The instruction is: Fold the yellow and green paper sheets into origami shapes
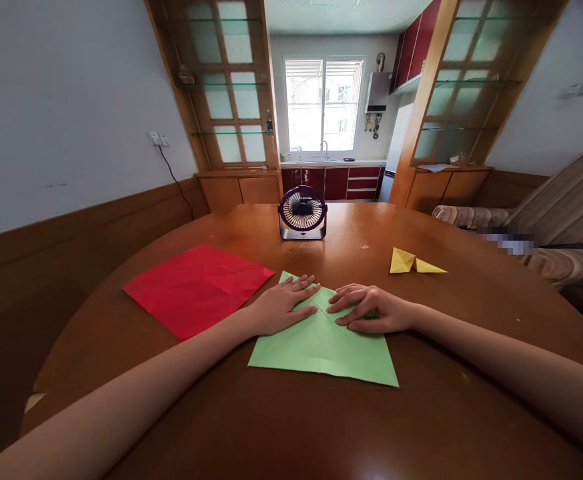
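Head view: left hand [282, 306] and right hand [371, 310] press flat, fingers spread and gripping nothing, on creased green paper [321, 347] near the glossy round wooden table's [291, 427] centre.

Two bare forearms, no sleeves in view; left hand [280, 308] and right hand [371, 311] without rings, watches or bracelets; short, unpainted fingernails; slender fingers; no gloves.

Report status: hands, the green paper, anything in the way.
Left hand and right hand flat, pressing green paper on table. Top corners folded in. Red paper beside left hand; nothing in the way.
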{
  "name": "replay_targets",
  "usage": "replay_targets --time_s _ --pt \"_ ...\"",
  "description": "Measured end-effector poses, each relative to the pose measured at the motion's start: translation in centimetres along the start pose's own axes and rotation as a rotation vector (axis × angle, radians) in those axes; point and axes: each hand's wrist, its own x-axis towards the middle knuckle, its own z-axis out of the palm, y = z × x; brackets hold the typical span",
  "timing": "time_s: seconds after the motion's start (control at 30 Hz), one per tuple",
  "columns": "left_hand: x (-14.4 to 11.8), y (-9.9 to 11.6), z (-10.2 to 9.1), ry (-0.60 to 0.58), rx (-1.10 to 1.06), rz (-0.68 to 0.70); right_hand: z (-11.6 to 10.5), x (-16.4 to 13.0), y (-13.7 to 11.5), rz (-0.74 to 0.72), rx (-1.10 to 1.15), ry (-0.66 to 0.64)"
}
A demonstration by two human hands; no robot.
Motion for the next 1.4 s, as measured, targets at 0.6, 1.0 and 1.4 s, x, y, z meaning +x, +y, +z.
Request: replay_targets --time_s 0.6,1.0,1.4 --pt "0.7 3.3 0.4 0.041 0.147 -0.138 0.0 0.0 0.1 0.001 -0.05 -0.02" --pt "0.5 1.6 0.7 0.084 0.086 -0.238 0.0 -0.1 0.2 0.005 -0.034 -0.012" --pt "0.2 -0.8 -0.3 0.073 0.105 -0.364 0.0 -0.3 0.2 0.037 -0.024 -0.013"
